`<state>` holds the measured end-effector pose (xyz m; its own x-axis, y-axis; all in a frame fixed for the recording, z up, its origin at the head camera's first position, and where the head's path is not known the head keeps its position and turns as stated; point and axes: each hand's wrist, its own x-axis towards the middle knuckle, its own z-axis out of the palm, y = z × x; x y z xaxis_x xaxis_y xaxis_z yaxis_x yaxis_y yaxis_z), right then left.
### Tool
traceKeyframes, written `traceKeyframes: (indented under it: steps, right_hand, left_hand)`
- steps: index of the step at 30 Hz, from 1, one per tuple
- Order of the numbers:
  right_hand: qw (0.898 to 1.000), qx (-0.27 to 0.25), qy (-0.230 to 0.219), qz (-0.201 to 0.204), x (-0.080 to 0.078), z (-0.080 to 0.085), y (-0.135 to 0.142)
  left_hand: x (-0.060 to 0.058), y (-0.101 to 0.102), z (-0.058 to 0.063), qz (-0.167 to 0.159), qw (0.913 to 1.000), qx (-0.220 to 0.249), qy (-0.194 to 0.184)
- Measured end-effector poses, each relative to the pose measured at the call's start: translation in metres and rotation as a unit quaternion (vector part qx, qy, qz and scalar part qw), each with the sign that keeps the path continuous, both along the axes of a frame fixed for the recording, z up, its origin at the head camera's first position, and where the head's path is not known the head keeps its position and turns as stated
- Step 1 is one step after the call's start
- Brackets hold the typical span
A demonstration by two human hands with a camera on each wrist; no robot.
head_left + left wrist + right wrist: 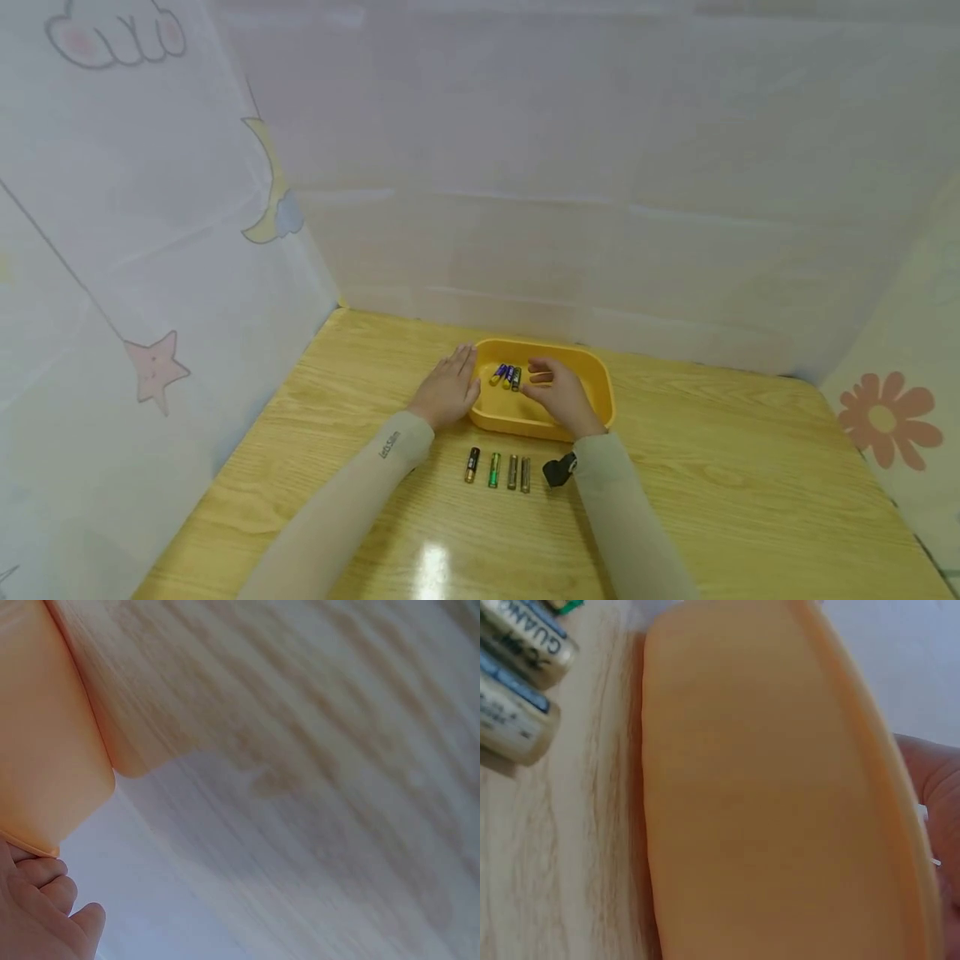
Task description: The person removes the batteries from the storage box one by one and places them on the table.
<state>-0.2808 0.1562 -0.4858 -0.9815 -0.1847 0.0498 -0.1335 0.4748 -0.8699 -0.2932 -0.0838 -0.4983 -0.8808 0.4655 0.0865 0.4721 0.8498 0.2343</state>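
- Three batteries [508, 378] lie side by side inside a yellow tray [517, 427], left of its middle: two purple and yellow, one dark.
- The right hand [561, 396] reaches over the tray's front right side, its thumb and fingers spread apart with nothing visible between them; the fingertips are just beside the dark battery, and whether they touch it I cannot tell.
- The left hand [447, 390] rests at the tray's left rim, fingers straight and close together.
- In front of the tray, four more batteries stand in a row on the wooden table [750, 475]: one black and gold [471, 465], one green [494, 470], two gold-coloured [519, 473].
- A small black device [558, 471] sits at the right wrist, by the pale sleeve [622, 508].
- Behind, a pale wall covering [480, 167].
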Motion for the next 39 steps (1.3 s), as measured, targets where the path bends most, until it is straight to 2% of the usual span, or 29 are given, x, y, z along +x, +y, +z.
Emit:
traceKeyframes:
  steps: [5, 9, 20, 27, 34, 39]
  right_hand:
    - [1.000, -0.003, -0.029, -0.012, -0.012, -0.003, -0.004]
    - [0.999, -0.004, -0.039, -0.019, -0.020, -0.006, -0.007]
    - [0.997, 0.023, -0.065, -0.029, -0.032, -0.021, -0.013]
    - [0.995, 0.062, -0.084, -0.006, -0.033, -0.026, -0.014]
    - [0.991, 0.111, -0.062, 0.035, -0.034, -0.027, -0.017]
    - [0.991, 0.119, -0.051, 0.033, -0.034, -0.026, -0.018]
  left_hand:
    - [-0.001, 0.000, 0.000, 0.001, 0.9999, 0.005, -0.013]
    - [-0.001, 0.000, -0.001, 0.001, 0.9999, 0.009, -0.010]
    - [-0.001, -0.001, -0.002, 0.000, 0.9998, 0.013, -0.012]
    - [-0.002, -0.001, -0.005, -0.003, 0.9996, 0.026, -0.002]
    - [-0.003, -0.001, -0.007, 0.000, 0.9996, 0.027, -0.002]
    - [-0.003, -0.001, -0.005, 0.000, 0.9998, 0.021, 0.000]
